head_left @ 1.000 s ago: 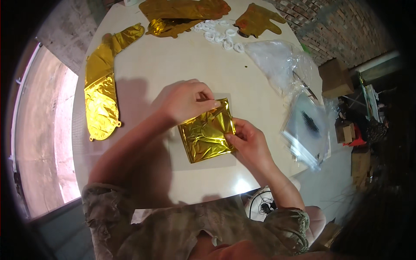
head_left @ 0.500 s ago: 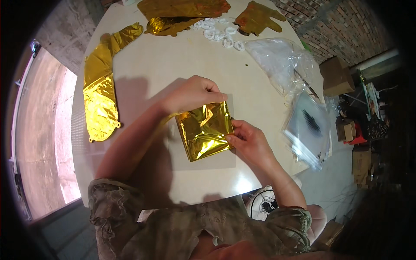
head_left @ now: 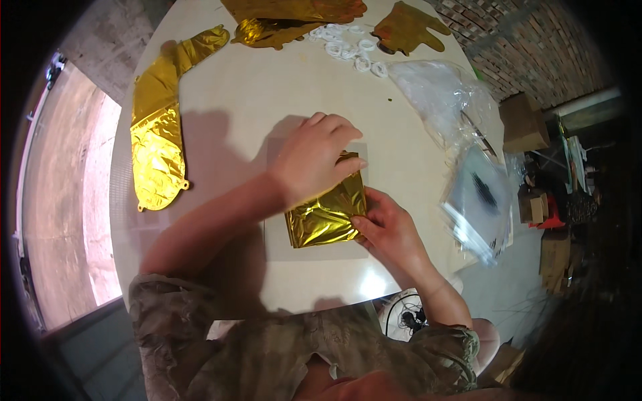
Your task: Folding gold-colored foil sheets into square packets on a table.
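A gold foil balloon (head_left: 324, 217), folded into a flat square packet, lies in front of me over a greyish see-through rectangle, perhaps a plastic sleeve (head_left: 281, 247). Across the packet's upper part lies my left hand (head_left: 313, 155), its thumb and fingers apart at the far right corner. It hides the packet's upper left. My right hand (head_left: 388, 224) pinches the packet's right edge, thumb on top and fingers behind.
An unfolded gold foil balloon (head_left: 157, 127) lies at the left of the pale table (head_left: 234, 80). More gold foil (head_left: 301, 10) and a hand-shaped piece (head_left: 411, 30) lie at the far edge, near white rings (head_left: 341, 50). Clear plastic bags (head_left: 481, 194) rest at the right.
My left hand has loosened its pinch at the far corner and now spreads over the packet's upper part. The right hand still holds the right edge. The view has shifted slightly.
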A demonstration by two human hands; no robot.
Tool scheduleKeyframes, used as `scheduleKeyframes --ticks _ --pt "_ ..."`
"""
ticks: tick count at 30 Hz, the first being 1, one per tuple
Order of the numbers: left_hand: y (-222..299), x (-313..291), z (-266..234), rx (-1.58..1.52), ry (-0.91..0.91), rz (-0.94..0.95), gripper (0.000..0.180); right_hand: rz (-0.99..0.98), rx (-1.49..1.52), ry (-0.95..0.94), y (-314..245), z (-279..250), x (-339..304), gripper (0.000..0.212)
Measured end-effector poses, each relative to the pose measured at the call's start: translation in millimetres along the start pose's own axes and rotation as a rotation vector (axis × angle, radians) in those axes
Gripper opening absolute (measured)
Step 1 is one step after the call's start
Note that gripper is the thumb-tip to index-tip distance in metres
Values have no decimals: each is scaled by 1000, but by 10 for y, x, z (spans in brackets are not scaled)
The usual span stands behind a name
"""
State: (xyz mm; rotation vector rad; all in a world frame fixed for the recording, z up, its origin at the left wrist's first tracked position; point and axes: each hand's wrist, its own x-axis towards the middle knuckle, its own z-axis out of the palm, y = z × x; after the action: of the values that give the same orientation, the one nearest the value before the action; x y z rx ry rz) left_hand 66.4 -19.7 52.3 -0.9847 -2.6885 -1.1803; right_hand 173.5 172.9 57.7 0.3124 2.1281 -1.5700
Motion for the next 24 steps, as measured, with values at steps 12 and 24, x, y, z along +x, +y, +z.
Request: scheduleKeyframes --ticks 12,24 --pt "46 -1104 119 237 -98 200 86 21 37 -36 -17 1 -39 55" --pt "36 -1126 104 248 -104 201 80 -1027 -1147 33 90 -115 396 105"
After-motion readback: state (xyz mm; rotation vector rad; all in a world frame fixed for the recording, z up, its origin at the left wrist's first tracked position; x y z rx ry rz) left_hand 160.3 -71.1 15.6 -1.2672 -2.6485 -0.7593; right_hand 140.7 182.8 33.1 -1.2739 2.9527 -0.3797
